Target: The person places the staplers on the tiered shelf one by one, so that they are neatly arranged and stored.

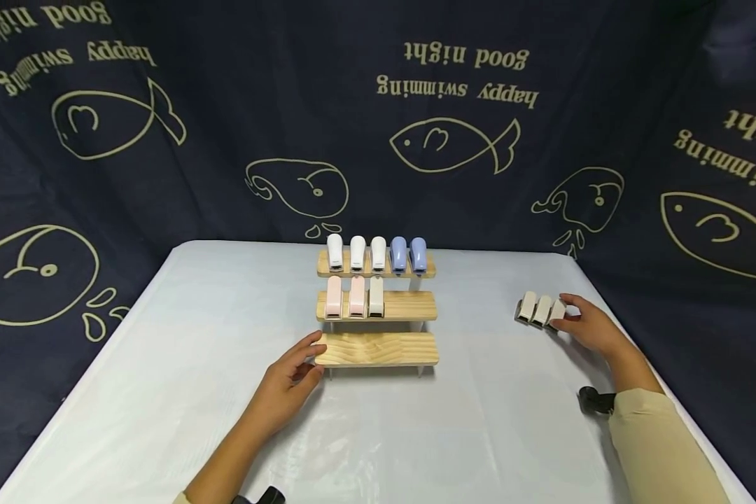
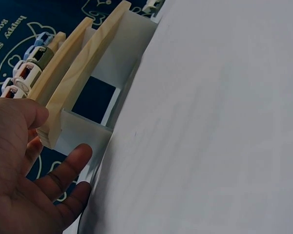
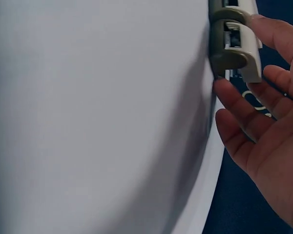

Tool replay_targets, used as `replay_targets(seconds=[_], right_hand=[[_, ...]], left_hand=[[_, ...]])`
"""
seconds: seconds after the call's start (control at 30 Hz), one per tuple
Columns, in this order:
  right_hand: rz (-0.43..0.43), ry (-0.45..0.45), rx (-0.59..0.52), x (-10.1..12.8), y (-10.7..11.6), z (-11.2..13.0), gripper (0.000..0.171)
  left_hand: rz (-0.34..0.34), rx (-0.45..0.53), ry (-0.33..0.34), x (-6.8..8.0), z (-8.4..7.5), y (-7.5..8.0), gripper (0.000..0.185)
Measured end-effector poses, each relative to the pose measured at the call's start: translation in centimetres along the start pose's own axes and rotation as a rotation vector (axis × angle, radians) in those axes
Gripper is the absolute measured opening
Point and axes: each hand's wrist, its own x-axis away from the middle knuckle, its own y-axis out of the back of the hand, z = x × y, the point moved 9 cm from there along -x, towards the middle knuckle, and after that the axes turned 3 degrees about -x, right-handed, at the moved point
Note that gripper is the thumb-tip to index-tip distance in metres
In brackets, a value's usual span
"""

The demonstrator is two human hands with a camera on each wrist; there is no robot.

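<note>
My left hand is at the left end of a three-tier wooden display rack, thumb at the front edge and fingers around the back. In the left wrist view its thumb touches the board's end, while other fingers spread below. Far to the right, my right hand holds the rightmost off-white mini stapler between thumb and fingers. Two more off-white staplers stand close beside it in a row. The right wrist view shows the held stapler from its end, fingertips around its lower edge.
Three white staplers and two blue staplers stand on the top tier. The middle tier bears two pink staplers and a grey-white stapler on its left part. A dark printed curtain hangs behind the white-covered table.
</note>
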Motion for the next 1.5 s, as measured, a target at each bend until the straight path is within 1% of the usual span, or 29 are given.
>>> replay_targets(seconds=[0.13, 0.4, 0.5, 0.7, 1.03, 1.33, 1.5], right_hand=[[0.004, 0.000, 0.030, -0.1, -0.2, -0.6, 0.076], [0.019, 0.000, 0.015, 0.0, -0.7, -0.6, 0.081], [0.021, 0.001, 0.014, -0.1, -0.8, -0.6, 0.080], [0.001, -0.017, 0.039, -0.3, -0.8, -1.0, 0.079], [-0.032, -0.026, 0.050, -0.2, -0.7, -1.5, 0.080], [-0.030, -0.049, -0.009, 0.7, -0.6, -0.7, 0.084], [-0.055, -0.048, -0.013, 1.3, -0.3, -0.1, 0.086]], left_hand=[[0.009, 0.000, 0.007, 0.0, 0.1, -0.2, 0.035], [0.003, -0.001, 0.000, 0.0, 0.0, -0.2, 0.035], [0.006, 0.001, -0.003, 0.0, 0.0, -0.2, 0.035], [0.005, -0.002, -0.006, -0.1, 0.0, -0.3, 0.035], [0.005, -0.013, 0.010, -0.2, 0.0, -0.3, 0.035], [0.006, -0.015, 0.010, -0.2, 0.0, -0.2, 0.035], [0.007, -0.008, 0.007, -0.1, 0.1, -0.2, 0.035]])
